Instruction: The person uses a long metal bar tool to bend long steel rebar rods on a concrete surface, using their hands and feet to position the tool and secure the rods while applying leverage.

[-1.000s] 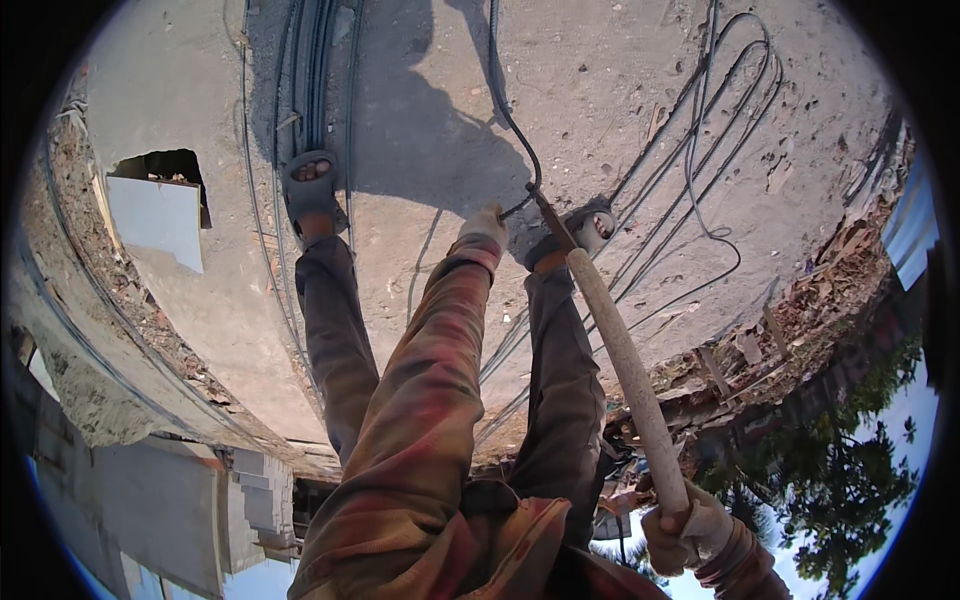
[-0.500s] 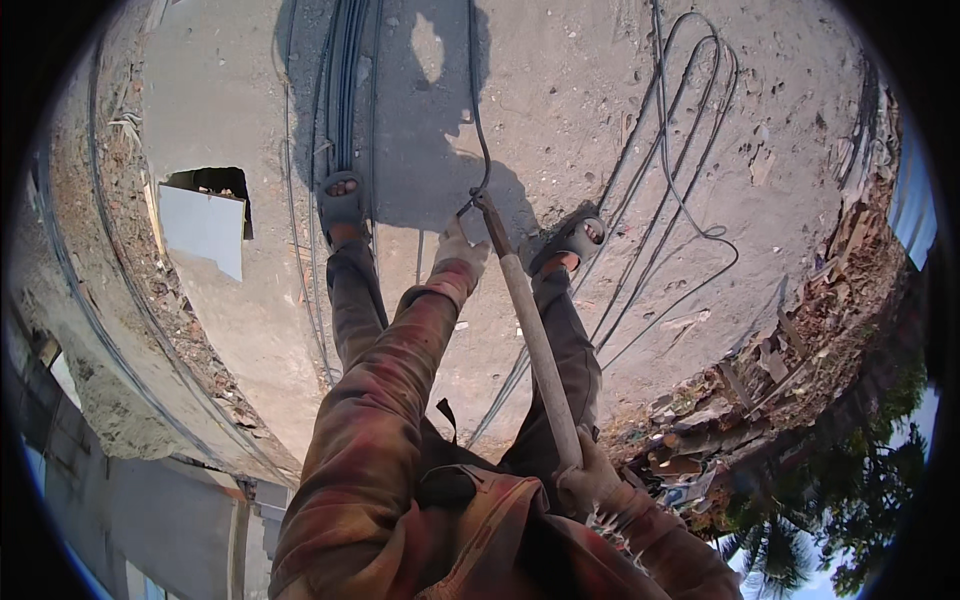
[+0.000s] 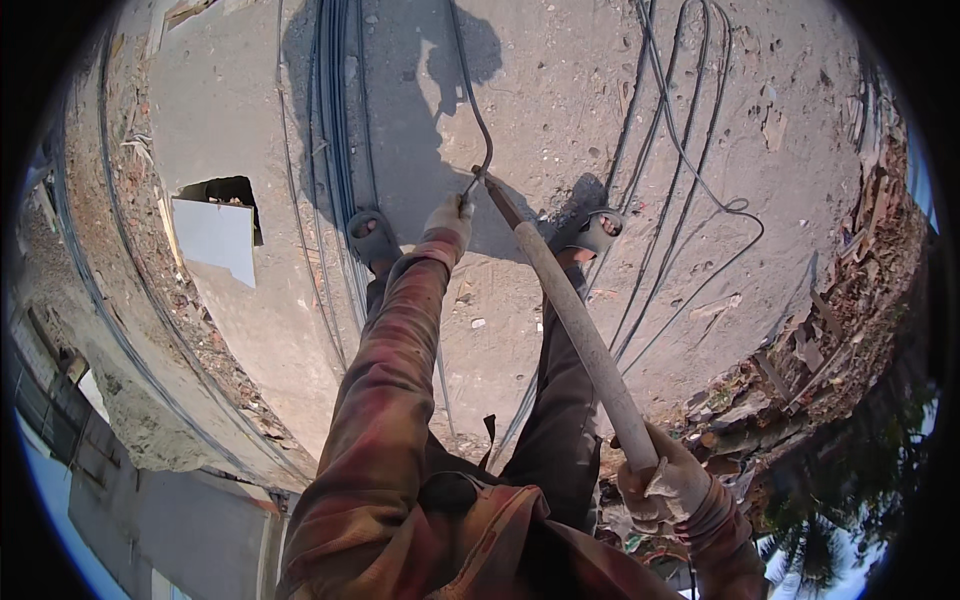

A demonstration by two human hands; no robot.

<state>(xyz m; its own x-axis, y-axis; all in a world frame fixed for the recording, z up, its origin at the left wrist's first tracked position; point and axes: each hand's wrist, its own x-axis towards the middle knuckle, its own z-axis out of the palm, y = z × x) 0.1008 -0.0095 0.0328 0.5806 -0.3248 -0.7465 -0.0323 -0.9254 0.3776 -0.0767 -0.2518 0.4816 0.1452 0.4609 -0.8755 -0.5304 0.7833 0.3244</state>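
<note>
My left hand, in a pale work glove, is closed around the short bent end of a dark steel rod. The rod runs away from me along the ground and curves back near that hand. At the bend sits the metal head of a long-handled bending tool, touching or almost touching the rod; the exact contact is too small to tell. Its thick grey, pipe-like handle slants down to the right. My right hand, also gloved, grips the handle's lower end near my right hip.
A bundle of straight rods lies left of centre. Looped rods spread on the right. A pale board partly covers a dark hole at left. Rubble and debris line the right edge. My sandalled feet stand apart.
The handle's lower end has swung to the right with my right hand, tilting the tool more. My left hand has moved slightly up and left, still at the rod's end.
</note>
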